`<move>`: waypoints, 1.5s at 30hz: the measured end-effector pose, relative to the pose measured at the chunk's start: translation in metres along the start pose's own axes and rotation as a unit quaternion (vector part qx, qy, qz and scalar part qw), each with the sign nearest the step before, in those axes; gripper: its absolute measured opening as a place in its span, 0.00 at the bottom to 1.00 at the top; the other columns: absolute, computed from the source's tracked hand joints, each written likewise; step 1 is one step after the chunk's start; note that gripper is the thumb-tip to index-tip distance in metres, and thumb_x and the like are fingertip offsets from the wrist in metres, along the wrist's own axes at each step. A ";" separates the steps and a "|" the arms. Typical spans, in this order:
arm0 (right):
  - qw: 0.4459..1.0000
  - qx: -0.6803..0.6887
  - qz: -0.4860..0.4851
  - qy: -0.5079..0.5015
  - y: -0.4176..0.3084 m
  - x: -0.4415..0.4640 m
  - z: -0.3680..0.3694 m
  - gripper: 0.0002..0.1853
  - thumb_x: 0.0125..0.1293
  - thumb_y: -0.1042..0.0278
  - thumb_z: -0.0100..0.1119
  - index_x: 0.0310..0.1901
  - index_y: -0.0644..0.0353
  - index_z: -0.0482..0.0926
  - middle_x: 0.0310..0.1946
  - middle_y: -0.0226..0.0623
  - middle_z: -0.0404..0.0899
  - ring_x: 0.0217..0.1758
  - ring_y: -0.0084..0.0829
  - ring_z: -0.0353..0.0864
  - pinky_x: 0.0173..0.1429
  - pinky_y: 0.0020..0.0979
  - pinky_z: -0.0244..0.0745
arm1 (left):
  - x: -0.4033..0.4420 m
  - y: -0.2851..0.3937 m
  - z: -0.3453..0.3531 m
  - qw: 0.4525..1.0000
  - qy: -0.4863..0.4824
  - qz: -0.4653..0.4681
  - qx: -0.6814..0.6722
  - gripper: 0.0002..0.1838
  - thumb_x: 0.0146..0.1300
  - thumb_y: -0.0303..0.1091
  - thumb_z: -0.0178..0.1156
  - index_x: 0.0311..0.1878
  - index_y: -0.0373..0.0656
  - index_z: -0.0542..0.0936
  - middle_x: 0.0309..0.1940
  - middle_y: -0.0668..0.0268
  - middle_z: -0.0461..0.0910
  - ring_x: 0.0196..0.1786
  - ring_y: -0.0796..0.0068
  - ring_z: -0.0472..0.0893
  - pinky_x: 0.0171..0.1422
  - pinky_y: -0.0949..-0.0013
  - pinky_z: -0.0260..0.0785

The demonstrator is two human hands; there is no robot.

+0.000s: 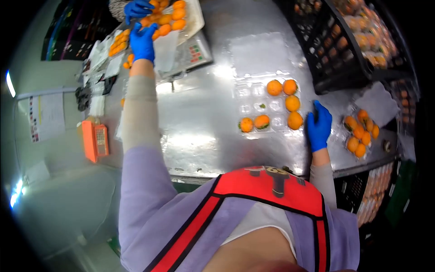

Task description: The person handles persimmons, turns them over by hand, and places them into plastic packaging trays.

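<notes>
My left hand (142, 44), in a blue glove, reaches to the near edge of a pile of small oranges (165, 19) in a white tray (195, 18) on a scale (195, 53). Its fingers are apart at the fruit, and no orange shows clearly in its grip. My right hand (320, 127), also gloved in blue, lies on the metal table with fingers extended, just right of an open clear plastic pack (275, 106). Several oranges (292, 103) sit in the pack's right and lower cups; other cups hold none, and a green leaf (262, 106) lies in one.
Another person's blue-gloved hand (137, 9) is beside the scale tray. A black crate (337, 50) with packed fruit stands at the upper right. A second pack of oranges (361, 131) lies right of my right hand. An orange box-like object (94, 140) is at left.
</notes>
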State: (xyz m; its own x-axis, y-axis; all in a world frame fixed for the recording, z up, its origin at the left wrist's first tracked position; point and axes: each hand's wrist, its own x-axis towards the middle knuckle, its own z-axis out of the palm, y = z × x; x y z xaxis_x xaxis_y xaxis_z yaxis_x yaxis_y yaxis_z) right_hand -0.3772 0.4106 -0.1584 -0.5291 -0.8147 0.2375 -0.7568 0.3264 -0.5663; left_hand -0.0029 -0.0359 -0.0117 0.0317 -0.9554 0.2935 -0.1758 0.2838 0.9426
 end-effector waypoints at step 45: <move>0.939 0.310 0.068 -0.133 -0.003 -0.014 -0.016 0.20 0.63 0.73 0.57 0.58 0.61 0.71 0.58 0.36 0.74 0.55 0.25 0.75 0.52 0.22 0.69 | -0.353 0.031 0.095 0.841 -0.394 0.193 0.316 0.26 0.46 0.42 0.70 0.53 0.59 0.80 0.62 0.59 0.69 0.66 0.49 0.64 0.68 0.53 0.55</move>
State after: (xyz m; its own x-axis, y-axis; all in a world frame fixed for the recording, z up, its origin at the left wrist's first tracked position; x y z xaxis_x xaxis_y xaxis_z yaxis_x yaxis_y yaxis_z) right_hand -0.3737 0.4291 -0.1475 -0.4284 -0.9031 -0.0288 -0.2768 0.1615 -0.9472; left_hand -0.1127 0.3024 -0.1013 -0.7659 -0.6301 0.1282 -0.5188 0.7233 0.4556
